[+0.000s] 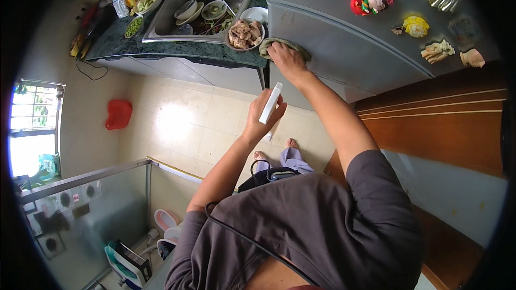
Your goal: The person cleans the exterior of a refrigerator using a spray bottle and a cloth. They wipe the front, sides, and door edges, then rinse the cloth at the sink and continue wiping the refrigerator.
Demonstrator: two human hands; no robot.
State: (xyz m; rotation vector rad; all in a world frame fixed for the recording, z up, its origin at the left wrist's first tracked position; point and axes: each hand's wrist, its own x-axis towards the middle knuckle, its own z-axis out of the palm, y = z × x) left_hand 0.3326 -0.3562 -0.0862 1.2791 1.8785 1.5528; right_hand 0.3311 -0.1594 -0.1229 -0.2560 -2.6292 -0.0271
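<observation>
My left hand is closed around a white spray bottle, held above the tiled floor in front of my body. Farther forward and to the right, my right hand presses a folded green cloth against the front of a grey refrigerator. The cloth lies just right of a bowl of cut meat at the counter's corner. Most of the bottle's body is hidden by my left hand.
A steel sink holds bowls, utensils and food scraps. The green stone counter also bears a plate of chopped vegetables and a small dish of green pieces. Figurine magnets stick to the refrigerator. A red plastic stool stands by the wall.
</observation>
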